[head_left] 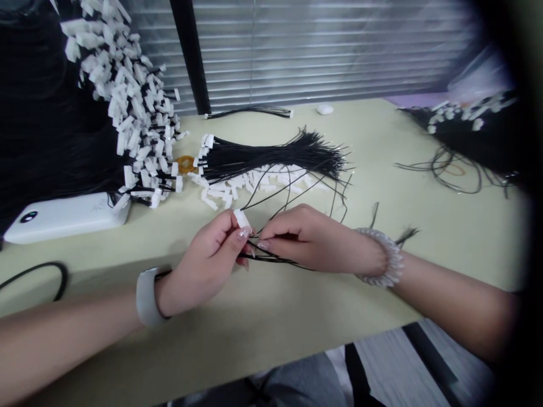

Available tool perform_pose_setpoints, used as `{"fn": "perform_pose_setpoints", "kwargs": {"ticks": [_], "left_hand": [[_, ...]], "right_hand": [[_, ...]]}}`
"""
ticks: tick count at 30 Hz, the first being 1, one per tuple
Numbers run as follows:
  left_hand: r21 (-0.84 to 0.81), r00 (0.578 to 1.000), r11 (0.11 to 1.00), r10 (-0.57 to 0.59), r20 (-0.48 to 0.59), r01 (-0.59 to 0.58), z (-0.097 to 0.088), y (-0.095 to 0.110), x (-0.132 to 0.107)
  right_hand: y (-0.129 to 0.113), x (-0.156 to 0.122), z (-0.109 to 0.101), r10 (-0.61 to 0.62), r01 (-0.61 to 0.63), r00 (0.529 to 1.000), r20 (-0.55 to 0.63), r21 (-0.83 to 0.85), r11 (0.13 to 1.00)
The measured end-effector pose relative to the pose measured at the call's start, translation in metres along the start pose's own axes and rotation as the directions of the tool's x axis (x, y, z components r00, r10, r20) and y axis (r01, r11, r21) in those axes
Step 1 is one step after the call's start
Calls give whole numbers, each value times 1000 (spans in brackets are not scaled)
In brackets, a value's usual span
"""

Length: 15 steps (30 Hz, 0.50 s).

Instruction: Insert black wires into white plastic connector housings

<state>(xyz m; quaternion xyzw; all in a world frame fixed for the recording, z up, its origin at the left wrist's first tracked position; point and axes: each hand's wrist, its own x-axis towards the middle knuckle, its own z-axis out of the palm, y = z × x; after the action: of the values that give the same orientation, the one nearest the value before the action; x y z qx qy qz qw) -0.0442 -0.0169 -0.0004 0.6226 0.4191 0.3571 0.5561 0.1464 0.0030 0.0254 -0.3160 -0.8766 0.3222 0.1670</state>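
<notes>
My left hand [216, 254] pinches a white plastic connector [242, 219] between thumb and forefinger. Thin black wires [275, 259] run from beneath it toward the right. Close beside it, my right hand [303, 237] has thumb and forefinger closed on a black wire near the connector; the wire's tip is hidden. Just beyond my hands lies a bundle of black wires [271, 154] with white connectors [206, 150] on its left end and loose ends on its right. Loose white connectors [229, 192] are scattered along the bundle's near side.
A large heap of black wires [55, 113] with white connectors [131, 102] fills the left. A white power bank [68, 217] lies before it. Yellow tape rings [185, 164] sit by the bundle. More wires [475, 141] lie at right. Window blinds [331, 51] stand behind the table [254, 316].
</notes>
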Motion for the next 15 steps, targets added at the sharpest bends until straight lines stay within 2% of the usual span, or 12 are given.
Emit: {"fn": "perform_pose_setpoints", "kwargs": {"ticks": [3, 6, 12, 15], "left_hand": [[-1, 1000, 1000, 11, 13, -11, 0, 0, -1], [-7, 1000, 1000, 2, 11, -1, 1, 0, -1], [-19, 1000, 999, -30, 0, 30, -1, 2, 3], [-29, 998, 998, -54, -10, 54, -1, 4, 4]], "right_hand": [[2, 0, 0, 9, -11, 1000, 23, 62, 998], [2, 0, 1, 22, -22, 1000, 4, 35, 999], [-3, 1, 1, -11, -5, 997, -71, -219, 976], [0, -1, -9, -25, -17, 993, -114, -356, 934]]}}
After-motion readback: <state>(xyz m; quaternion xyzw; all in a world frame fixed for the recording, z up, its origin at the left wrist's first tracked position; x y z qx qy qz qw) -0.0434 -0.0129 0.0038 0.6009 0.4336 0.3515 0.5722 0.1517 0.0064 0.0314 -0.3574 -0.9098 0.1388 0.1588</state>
